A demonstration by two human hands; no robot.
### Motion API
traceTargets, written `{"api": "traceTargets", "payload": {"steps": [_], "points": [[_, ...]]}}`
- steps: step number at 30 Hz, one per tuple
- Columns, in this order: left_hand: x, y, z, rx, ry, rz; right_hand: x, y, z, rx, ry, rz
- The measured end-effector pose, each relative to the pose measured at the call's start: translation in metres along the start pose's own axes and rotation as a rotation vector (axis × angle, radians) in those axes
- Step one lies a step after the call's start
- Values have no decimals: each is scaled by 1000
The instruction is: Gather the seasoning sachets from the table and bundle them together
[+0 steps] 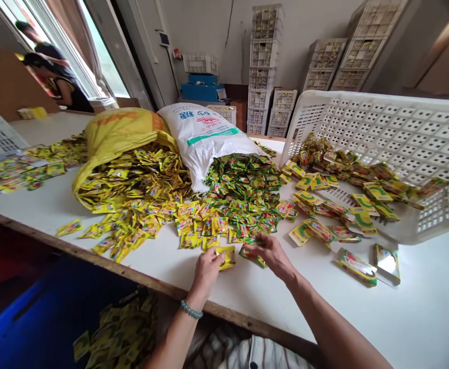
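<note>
My left hand (208, 267), with a beaded bracelet on its wrist, pinches a yellow packet (227, 256) just above the white table. Close by on the right, my right hand (267, 251) has its fingers closed on a green packet (253, 255). Loose yellow packets (136, 223) spill from a yellow sack (120, 128) at the left. Green packets (243, 187) pour out of a white sack (209, 130) in the middle. Small flat boxes (357, 266) lie to the right of my right hand.
A white basket (386, 128) lies tipped on its side at the right, with boxes spilling out. The table edge (163, 289) runs in front of me, above a blue bin (36, 328) of packets. Stacked crates (263, 66) stand behind; two people (55, 77) are at the far left.
</note>
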State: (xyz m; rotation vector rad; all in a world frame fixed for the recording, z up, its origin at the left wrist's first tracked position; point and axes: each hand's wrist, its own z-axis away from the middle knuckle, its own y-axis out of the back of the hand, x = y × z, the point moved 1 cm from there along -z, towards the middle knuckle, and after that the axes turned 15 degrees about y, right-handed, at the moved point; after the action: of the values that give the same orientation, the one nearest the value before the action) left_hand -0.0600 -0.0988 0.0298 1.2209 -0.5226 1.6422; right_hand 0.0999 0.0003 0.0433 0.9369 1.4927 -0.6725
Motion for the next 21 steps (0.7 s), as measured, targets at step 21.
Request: {"api": "traceTargets", "payload": {"steps": [21], "points": [[-6,-67,12,-371,116,48,-10,55,46,154,-106,-127]]}}
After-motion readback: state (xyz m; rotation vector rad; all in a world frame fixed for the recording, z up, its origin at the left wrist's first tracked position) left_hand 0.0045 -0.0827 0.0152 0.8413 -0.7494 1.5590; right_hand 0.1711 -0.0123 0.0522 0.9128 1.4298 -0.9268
